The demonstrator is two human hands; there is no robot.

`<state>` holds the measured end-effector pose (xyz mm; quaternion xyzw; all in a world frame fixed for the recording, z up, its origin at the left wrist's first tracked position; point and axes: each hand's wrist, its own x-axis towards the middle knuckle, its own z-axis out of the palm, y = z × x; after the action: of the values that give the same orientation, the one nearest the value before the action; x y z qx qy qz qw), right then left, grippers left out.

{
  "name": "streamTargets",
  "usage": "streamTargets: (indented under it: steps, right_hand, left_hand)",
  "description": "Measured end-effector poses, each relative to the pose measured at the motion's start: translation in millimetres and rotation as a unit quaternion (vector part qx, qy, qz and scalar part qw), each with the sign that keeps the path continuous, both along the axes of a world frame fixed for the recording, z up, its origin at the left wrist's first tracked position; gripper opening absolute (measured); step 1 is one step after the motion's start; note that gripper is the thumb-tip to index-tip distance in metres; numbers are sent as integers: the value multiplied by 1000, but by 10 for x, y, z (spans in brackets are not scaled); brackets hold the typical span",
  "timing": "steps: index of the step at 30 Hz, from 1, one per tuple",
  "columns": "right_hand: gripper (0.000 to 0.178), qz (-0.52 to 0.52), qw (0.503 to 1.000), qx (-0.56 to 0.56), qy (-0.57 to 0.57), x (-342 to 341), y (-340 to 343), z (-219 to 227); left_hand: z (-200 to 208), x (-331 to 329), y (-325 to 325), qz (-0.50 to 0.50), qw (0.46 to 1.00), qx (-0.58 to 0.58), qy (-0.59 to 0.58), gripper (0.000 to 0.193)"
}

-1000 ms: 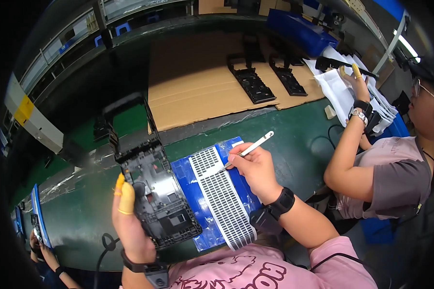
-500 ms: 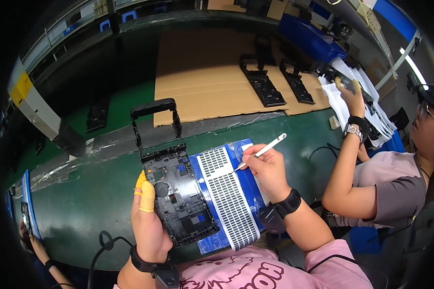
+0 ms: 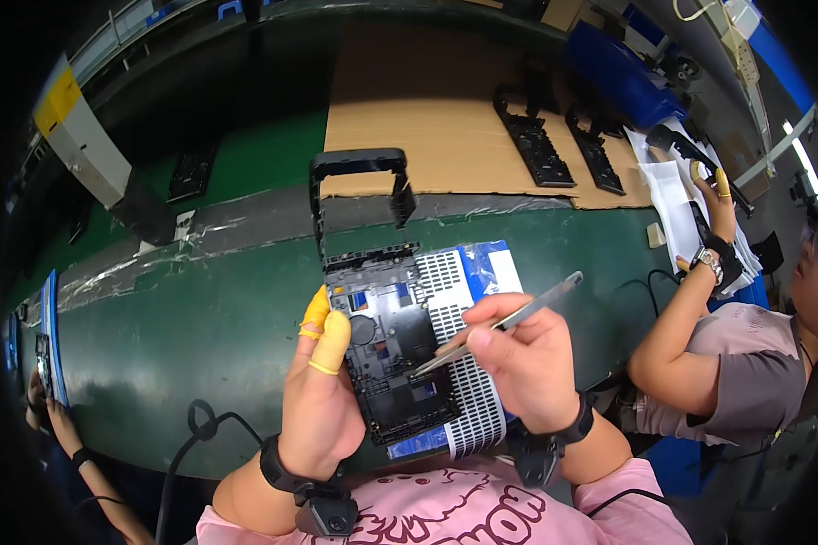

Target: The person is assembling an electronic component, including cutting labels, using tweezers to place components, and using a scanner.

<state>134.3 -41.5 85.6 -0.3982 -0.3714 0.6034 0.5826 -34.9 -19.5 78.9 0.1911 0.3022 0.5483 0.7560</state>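
My left hand (image 3: 323,404), with yellow finger cots on thumb and a finger, grips the left edge of a black plastic housing (image 3: 393,331) with an open handle-like frame at its far end. Metal tweezers (image 3: 554,295) are pinched in my right hand (image 3: 532,363). Their tips reach over the housing's lower middle; whether they touch it or carry anything I cannot tell. Partly under the housing lies a white sheet of small black rectangular labels (image 3: 474,400), on a blue plastic-wrapped block (image 3: 486,263).
Brown cardboard (image 3: 427,163) covers the far table, bearing several black housings (image 3: 541,150). Another black part (image 3: 191,173) lies at far left, near a pillar (image 3: 86,150). On the right a co-worker's hand (image 3: 718,204) handles parts over white sheets. A black cable (image 3: 186,463) curves at lower left.
My right hand has brought the tweezers from the label sheet leftward and nearer, over the housing. The housing now covers more of the sheet. The whole view has shifted slightly.
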Motion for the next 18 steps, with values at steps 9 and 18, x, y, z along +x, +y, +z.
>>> streamTargets:
  steps: [9, 18]
  right_hand:
    - [19, 16, 999, 17, -39, -239, -118, -79]
    - [14, -7, 999, 13, -42, -274, -105, -44]
  left_hand:
    - [-7, -52, -28, 8, 1000, 4, -23, 37]
    - [0, -53, -16, 3, 999, 8, -36, 37]
